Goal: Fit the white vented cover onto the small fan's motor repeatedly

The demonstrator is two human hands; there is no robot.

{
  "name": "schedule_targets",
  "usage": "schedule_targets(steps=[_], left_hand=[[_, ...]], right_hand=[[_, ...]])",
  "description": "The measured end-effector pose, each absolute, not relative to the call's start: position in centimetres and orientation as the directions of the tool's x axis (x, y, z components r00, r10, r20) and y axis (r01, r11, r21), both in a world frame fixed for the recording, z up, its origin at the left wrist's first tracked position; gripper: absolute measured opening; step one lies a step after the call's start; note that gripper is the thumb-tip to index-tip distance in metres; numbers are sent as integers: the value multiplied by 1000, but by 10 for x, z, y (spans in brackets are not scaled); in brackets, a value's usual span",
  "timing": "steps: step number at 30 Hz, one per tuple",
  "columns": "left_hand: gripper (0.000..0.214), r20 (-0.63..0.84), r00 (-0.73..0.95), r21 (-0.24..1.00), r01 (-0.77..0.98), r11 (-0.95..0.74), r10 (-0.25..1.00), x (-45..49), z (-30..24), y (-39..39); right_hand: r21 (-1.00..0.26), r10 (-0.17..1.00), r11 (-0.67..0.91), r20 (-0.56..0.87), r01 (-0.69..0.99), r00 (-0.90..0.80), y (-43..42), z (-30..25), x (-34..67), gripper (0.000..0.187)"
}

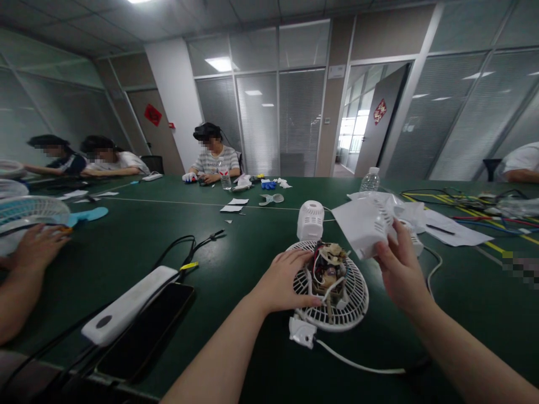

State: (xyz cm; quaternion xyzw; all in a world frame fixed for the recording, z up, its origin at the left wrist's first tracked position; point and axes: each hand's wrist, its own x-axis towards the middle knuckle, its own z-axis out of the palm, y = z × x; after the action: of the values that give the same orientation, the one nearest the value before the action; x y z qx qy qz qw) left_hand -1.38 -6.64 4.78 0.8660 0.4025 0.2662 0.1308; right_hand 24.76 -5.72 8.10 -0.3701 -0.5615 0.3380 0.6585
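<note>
A small white fan grille [351, 306] lies flat on the green table [252, 247], with its bare motor and wires [326, 272] standing up in the middle. My left hand [284, 283] rests on the grille's left side, fingers touching the motor. Above and to the right of the grille, my right hand [398, 269] holds a white plastic motor cover [364, 224]. A white cord [357, 366] runs from the fan toward the near edge.
A white domed housing [310, 220] stands just behind the fan. A white power strip [128, 303] and a black phone [147, 331] lie at left. Papers, a water bottle [370, 180] and coloured cables [471, 207] lie at right. Another person's hand [36, 247] rests on a fan at far left; others sit beyond.
</note>
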Motion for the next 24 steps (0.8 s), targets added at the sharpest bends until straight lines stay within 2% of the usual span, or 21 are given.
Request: schedule_targets(steps=[6, 10, 18, 24], left_hand=[[101, 353, 528, 422, 647, -635, 772, -11, 45, -66], [101, 344, 531, 418, 652, -633, 775, -10, 45, -66], [99, 346, 522, 443, 642, -626, 779, -8, 45, -69], [96, 346, 513, 444, 648, -618, 786, -7, 46, -71]], right_hand=[[-814, 821, 562, 571, 148, 21, -63, 71, 245, 79], [-756, 792, 584, 611, 296, -3, -61, 65, 250, 75], [-746, 802, 564, 597, 354, -22, -65, 62, 248, 66], [-700, 804, 569, 584, 432, -113, -65, 57, 244, 66]])
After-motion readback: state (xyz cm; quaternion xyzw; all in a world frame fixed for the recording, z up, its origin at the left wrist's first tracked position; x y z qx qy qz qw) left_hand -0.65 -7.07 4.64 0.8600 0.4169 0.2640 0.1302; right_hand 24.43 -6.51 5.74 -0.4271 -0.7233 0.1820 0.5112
